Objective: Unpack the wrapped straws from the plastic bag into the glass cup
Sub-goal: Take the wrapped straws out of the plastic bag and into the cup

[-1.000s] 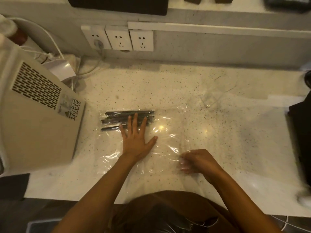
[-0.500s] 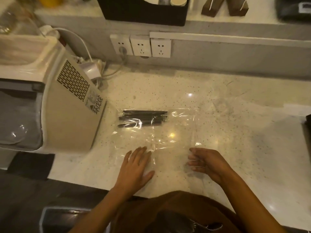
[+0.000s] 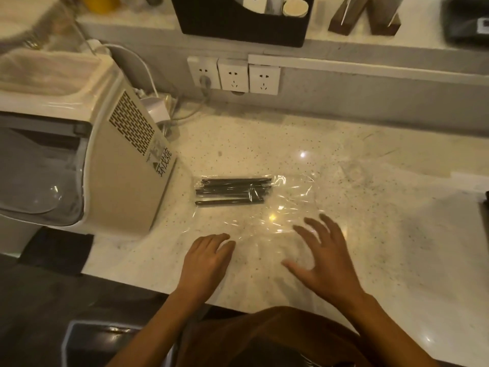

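The wrapped straws [image 3: 232,191] lie as a dark bundle inside the plastic bag [image 3: 264,221], bunched at its far-left corner, their long axis running from nine o'clock to three o'clock across the surface [image 3: 383,234]. The clear film spreads flat from them toward the near edge, so most of the bag on the near side is empty plastic.

From the left hand [image 3: 207,260] the bundle sits at about twelve o'clock, a short reach straight ahead; from the right hand [image 3: 322,260] it sits at about ten o'clock and somewhat farther off. The left hand looks the nearer of the two. Its fingers [image 3: 225,241] are loosely curled, resting on or just over the near-left part of the film, gripping nothing that can be made out. The right hand's fingers [image 3: 328,226] are spread wide over the near-right part of the film, palm down, holding nothing.

Which edge of the bag is the open mouth cannot be told here. The glass cup is not clearly visible; only a faint, uncertain outline shows at two o'clock from the straws.
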Demonstrator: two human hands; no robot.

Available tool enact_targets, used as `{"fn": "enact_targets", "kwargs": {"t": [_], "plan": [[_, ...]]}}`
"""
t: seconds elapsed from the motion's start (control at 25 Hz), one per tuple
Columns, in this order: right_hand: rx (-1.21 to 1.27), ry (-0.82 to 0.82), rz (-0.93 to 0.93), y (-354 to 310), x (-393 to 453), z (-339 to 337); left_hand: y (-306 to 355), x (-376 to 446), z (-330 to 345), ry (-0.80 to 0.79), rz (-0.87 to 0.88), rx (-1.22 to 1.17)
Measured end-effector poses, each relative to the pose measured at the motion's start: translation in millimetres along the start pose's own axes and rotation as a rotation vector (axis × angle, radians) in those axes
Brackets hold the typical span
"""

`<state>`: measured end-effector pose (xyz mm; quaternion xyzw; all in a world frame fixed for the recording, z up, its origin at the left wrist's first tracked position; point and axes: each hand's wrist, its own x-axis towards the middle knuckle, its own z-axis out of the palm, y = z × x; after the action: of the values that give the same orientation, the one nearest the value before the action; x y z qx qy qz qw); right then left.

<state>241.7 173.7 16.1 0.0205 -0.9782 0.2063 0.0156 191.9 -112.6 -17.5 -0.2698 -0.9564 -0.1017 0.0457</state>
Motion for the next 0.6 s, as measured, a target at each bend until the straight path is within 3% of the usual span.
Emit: {"fn": "enact_targets", "kwargs": {"t": [0.12, 0.24, 0.6], "plan": [[-0.053, -0.044, -0.147, -18, 12, 17, 4, 6, -15, 0.021, 0.031, -0.002], [0.004, 0.115, -0.252, -29, 28, 10, 3, 17, -37, 0.108, 0.051, -0.010], [0.015, 0.327, -0.278, -64, 103, -114, -2, 101, -148, 0.333, -0.015, 0.001]]}}
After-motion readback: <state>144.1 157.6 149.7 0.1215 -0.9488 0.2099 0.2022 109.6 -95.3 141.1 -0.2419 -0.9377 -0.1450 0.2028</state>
